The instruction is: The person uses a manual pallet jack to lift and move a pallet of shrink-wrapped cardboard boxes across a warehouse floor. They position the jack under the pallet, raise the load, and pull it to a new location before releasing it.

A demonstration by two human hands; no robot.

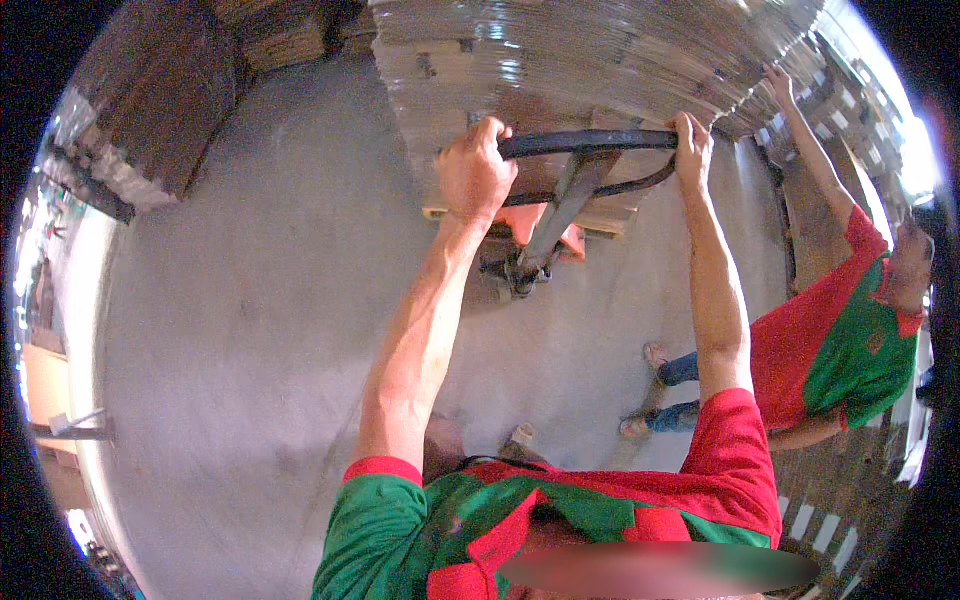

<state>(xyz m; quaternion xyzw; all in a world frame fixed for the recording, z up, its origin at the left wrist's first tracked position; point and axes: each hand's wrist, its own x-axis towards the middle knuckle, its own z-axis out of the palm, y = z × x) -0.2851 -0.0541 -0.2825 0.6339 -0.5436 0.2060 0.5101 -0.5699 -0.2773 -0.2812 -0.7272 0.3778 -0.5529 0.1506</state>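
Note:
My left hand (476,168) and my right hand (692,146) both grip the black looped handle (590,143) of an orange pallet jack (532,222) in front of me. The jack's grey tiller (552,222) runs down from the handle to its wheels. Its forks sit under a wooden pallet carrying a tall stack of flat cardboard sheets (590,55) wrapped in clear film. My arms are stretched out forward, in a red and green shirt.
Another person (850,340) in a red and green shirt stands at the right, one hand (780,85) raised against the stack's side. More wrapped stacks (150,110) stand at the upper left. Grey concrete floor (250,330) spreads to the left. Pallets (830,500) lie at the lower right.

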